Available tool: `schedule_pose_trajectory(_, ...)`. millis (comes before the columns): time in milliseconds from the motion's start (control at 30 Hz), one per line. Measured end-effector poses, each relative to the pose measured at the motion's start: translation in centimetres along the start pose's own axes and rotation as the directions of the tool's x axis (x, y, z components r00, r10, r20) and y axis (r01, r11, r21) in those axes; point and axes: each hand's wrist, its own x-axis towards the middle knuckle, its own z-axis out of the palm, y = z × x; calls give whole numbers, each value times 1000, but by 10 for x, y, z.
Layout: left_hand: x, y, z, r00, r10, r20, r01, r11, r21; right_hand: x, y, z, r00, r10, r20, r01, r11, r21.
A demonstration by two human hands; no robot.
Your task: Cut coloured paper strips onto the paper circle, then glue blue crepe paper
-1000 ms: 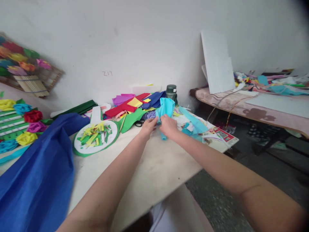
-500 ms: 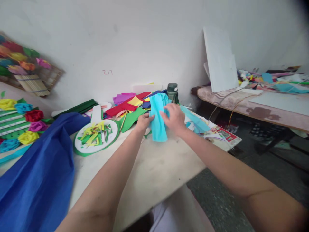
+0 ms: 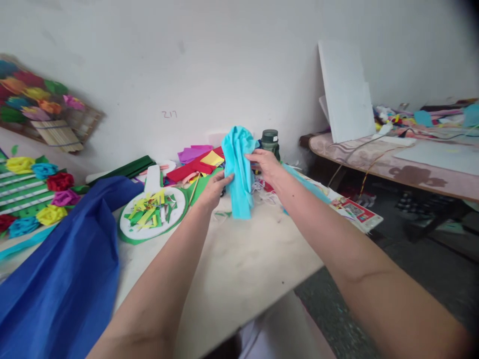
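A long strip of light blue crepe paper (image 3: 240, 184) is held up over the table, its top bunched into loose folds and its lower end hanging flat. My left hand (image 3: 217, 188) grips its left edge between thumb and fingers. On the upper right side, my right hand (image 3: 265, 162) pinches the paper's edge. Behind the paper lie sheets of red paper (image 3: 187, 171), yellow paper (image 3: 212, 158) and purple paper (image 3: 194, 153), partly hidden by it. White string (image 3: 266, 192) is tangled on the table below my right hand.
Left of my arm, a white round board (image 3: 174, 202) carries paper scraps. Blue fabric-like material (image 3: 75, 269) drapes over the table's left side, near paper flowers (image 3: 52, 214). A dark green bottle (image 3: 270, 142) stands at the wall. Another table (image 3: 374, 162) is at right.
The blue crepe paper has been raised and loosened, its top now bunched higher. My right hand has shifted from its front to its upper right edge.
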Motion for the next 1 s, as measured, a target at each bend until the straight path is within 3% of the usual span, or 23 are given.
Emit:
schedule_pose_trajectory(200, 7, -4, -3, 983, 128, -128, -139, 986, -86, -1, 1, 36, 995, -86, 56, 90, 994, -68)
schedule_pose_trajectory(333, 10, -3, -9, 949, 166, -269, -199, 974, -104, -15, 12, 45, 980, -72, 184, 109, 973, -201)
schedule_pose_trajectory(400, 11, -1, -12, 944, 162, -287, -195, 977, -89, -18, 19, 48, 975, -82, 206, 139, 950, -280)
schedule_pose_trajectory(533, 10, 3, -16, 944, 131, -301, -147, 989, -29, -6, 32, 53, 987, -139, 76, 158, 883, -442)
schedule_pose_trajectory(733, -3, -6, -20, 865, 121, -487, -34, 983, 183, 53, 39, 74, 979, -154, -136, 62, 852, -521)
schedule_pose_trajectory(800, -11, -14, -20, 880, 109, -461, 30, 958, 285, 78, 36, 79, 983, -138, -117, 56, 848, -527)
schedule_pose_trajectory(900, -21, -23, -18, 941, 74, -330, 100, 872, 480, 105, 31, 81, 986, -90, -142, -6, 824, -567)
schedule_pose_trajectory(1000, -25, -27, -11, 984, -3, -176, 110, 793, 599, 105, 33, 77, 982, -114, -150, -20, 728, -686)
